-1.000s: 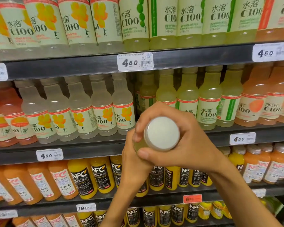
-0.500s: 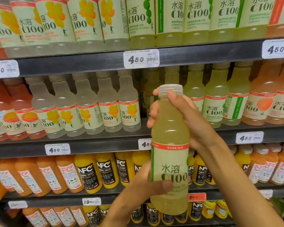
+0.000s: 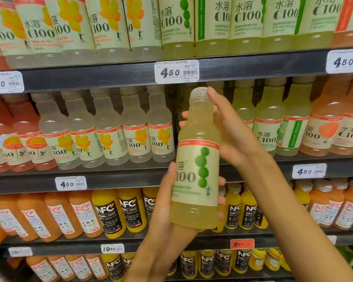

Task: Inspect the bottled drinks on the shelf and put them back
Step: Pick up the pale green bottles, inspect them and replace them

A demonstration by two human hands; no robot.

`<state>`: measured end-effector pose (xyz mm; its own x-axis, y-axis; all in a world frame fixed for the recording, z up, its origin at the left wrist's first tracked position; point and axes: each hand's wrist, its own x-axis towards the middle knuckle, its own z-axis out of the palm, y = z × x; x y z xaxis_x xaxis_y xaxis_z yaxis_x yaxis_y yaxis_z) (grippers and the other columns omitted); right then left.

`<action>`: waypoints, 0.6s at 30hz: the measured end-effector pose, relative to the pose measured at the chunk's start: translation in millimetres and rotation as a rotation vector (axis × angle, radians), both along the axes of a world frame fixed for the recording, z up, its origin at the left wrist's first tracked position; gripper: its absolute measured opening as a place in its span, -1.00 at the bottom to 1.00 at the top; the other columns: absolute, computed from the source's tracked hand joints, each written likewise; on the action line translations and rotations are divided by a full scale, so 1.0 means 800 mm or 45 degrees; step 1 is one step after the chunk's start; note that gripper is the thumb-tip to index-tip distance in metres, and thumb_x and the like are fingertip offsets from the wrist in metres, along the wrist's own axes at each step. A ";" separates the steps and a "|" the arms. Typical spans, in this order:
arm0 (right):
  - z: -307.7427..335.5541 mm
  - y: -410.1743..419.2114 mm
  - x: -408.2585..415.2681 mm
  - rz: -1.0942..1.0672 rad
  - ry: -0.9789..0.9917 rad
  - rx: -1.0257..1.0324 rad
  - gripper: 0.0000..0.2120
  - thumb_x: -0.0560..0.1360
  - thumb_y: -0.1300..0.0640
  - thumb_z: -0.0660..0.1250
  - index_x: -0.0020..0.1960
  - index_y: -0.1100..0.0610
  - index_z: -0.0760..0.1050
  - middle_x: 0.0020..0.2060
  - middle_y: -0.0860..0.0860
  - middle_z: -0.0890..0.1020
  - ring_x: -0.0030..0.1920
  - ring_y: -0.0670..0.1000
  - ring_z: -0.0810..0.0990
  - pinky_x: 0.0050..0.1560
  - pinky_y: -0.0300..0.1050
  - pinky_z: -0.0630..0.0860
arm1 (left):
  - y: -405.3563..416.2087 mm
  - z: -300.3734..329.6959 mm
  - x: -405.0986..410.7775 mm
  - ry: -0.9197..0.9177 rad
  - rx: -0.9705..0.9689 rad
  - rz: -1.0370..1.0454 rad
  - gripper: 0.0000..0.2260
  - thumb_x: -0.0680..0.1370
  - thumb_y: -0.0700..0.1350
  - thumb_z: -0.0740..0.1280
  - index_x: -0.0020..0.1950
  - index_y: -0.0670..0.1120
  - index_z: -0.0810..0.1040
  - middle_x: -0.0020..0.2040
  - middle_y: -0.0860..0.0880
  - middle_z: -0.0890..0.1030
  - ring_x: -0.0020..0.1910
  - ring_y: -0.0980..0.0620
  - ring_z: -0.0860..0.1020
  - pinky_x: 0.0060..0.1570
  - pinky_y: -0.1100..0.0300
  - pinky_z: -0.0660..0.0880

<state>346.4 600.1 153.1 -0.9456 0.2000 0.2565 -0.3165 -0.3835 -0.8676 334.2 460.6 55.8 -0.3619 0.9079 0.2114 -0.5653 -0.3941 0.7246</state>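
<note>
Left hand (image 3: 167,202) cupped low with fingers curled, right hand (image 3: 230,131) raised above, fingers wrapped, thumb up.

held bottle (image 3: 196,159): clear smooth plastic, matt pale paper-like label, ribbed translucent cap | shelf (image 3: 110,75): dark matt metal edge | price tags (image 3: 176,71): white paper in glossy plastic sleeves

I see dark grey shop shelving (image 3: 110,77) filling my whole view in 4 tiers, with white price tags (image 3: 176,71) and 1 red tag (image 3: 242,243) clipped along the edges.
</note>
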 end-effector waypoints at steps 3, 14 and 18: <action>-0.011 -0.006 -0.010 0.194 -0.011 -0.197 -0.57 0.58 -0.13 0.16 0.25 0.19 0.42 -0.14 0.12 0.68 -0.13 0.06 0.68 -0.04 -0.04 0.63 | 0.001 0.003 -0.002 -0.169 0.080 -0.144 -0.40 0.58 0.21 0.18 0.36 -0.27 0.40 0.06 -0.24 0.57 -0.13 -0.11 0.60 -0.15 0.05 0.55; -0.004 -0.014 -0.010 -0.092 0.153 0.259 -0.71 0.55 -0.05 0.25 0.12 0.15 0.45 -0.21 0.07 0.64 -0.19 0.01 0.66 -0.13 -0.11 0.62 | 0.004 -0.013 -0.026 0.280 -0.214 0.359 -0.31 0.45 0.39 0.15 0.38 -0.06 0.44 0.18 -0.17 0.60 0.01 -0.09 0.60 0.03 -0.02 0.51; 0.004 -0.011 -0.010 0.124 0.180 0.043 -0.72 0.55 -0.02 0.23 0.13 0.15 0.42 -0.23 0.08 0.64 -0.21 0.04 0.66 -0.10 -0.07 0.63 | 0.005 -0.021 -0.022 0.086 -0.124 0.043 -0.35 0.59 0.29 -0.04 0.24 -0.23 0.50 -0.07 -0.17 0.60 -0.20 -0.05 0.59 -0.18 0.08 0.55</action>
